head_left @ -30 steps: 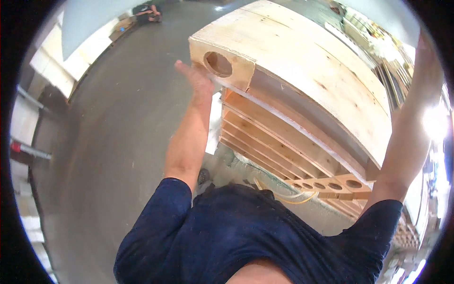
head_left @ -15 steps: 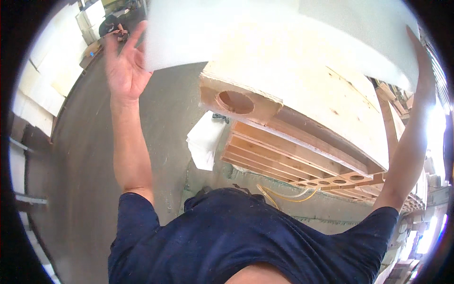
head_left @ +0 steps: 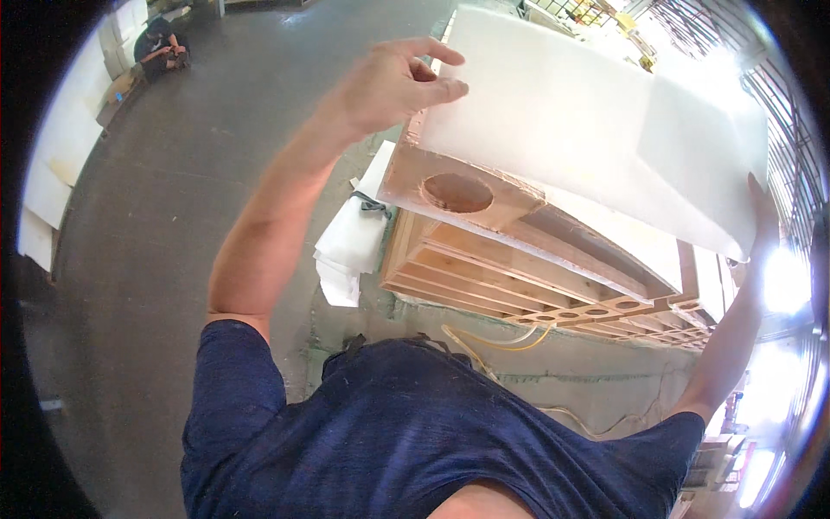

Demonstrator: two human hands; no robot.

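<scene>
A thin, translucent white sheet [head_left: 553, 104] spreads over the top of a long wooden frame [head_left: 527, 214], with a crease toward its right side and a curled near-right corner. Above the sheet's left edge is my left hand [head_left: 402, 82], thumb and index finger apart and nothing gripped between them. At the far right my right hand [head_left: 761, 208] lies against the sheet's edge with a finger stretched out; the other fingers are mostly hidden in glare. A round hole [head_left: 458, 192] is cut through the frame's end board.
Slatted wooden frames [head_left: 519, 268] with round holes stand under and beyond the top one. White folded material [head_left: 350, 242] with a dark strap rests at their left end. Yellow and pale hoses [head_left: 471, 346] trail on the floor. A person [head_left: 160, 50] crouches at the far left beside pale panels [head_left: 65, 156].
The sheet has come down over the wooden frame. My left hand has swung right to the sheet's left edge, and my right hand is lower. The view has shifted.
</scene>
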